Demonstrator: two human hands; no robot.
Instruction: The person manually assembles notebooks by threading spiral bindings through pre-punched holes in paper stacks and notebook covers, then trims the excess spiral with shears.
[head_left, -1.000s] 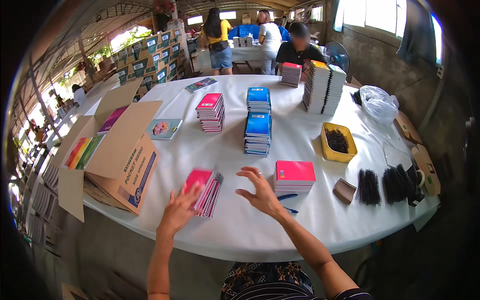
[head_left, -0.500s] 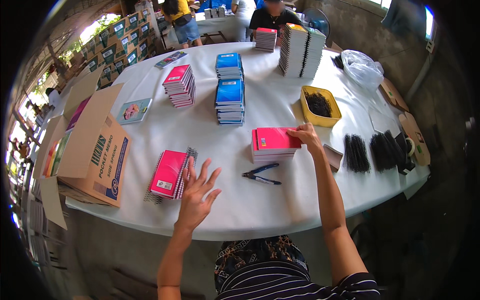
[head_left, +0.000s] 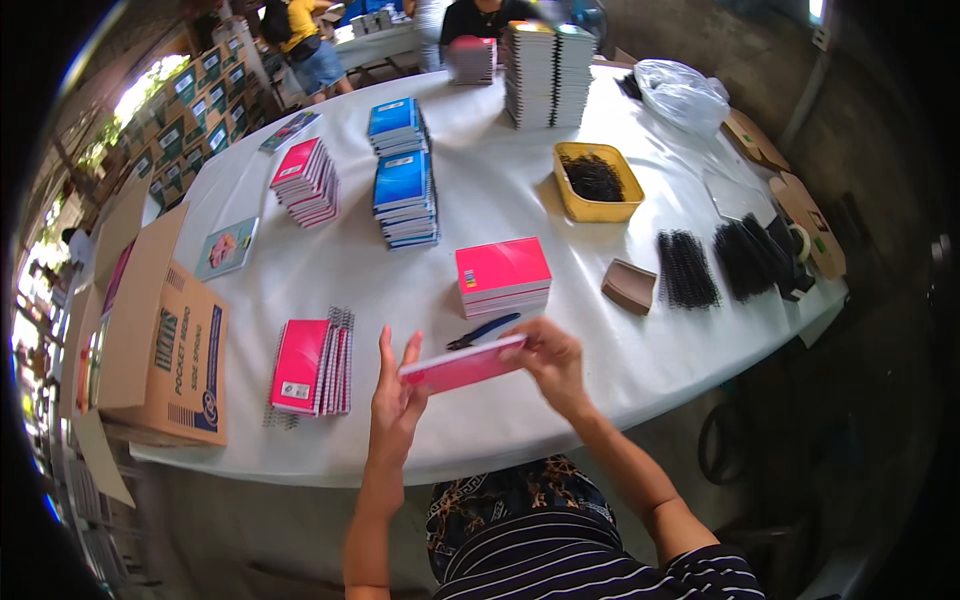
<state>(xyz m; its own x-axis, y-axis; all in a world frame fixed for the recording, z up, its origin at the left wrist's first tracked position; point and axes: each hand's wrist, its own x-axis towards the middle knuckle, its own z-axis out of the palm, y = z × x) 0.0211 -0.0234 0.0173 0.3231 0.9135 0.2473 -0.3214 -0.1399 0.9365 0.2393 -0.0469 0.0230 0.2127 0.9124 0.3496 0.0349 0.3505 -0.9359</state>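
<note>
You now have a pink pad (head_left: 462,364) up off the table (head_left: 500,200), held between both hands just above its near edge. Half a second ago your right hand (head_left: 552,357) was out on the pink stack (head_left: 503,276) and your left hand (head_left: 396,396) lay spread and empty over the white cloth; both have since come in toward you, and the pad has come with them. Your right fingers are closed on the pad's right end, thumb under and fingers over. Your left fingers stay straight, palm pressed flat against the left end, so that hand braces the pad and does not clasp it.

The pad lies almost level, long edge toward you, tilted slightly up to the right. The pink stack it seems to have come from sits just beyond it, and a dark blue tool (head_left: 482,331), pliers or cutters by the look, lies on the cloth between stack and pad, untouched.

To your left the bound pink books (head_left: 312,366) with wire spines rest by the cardboard box (head_left: 160,340), as they did before. The black wire coils (head_left: 686,268) and the yellow tray (head_left: 597,182) are well to your right, out of reach of either hand as they stand. So one pad is in hand and squared between your palms, with no coil on it that I can see
</note>
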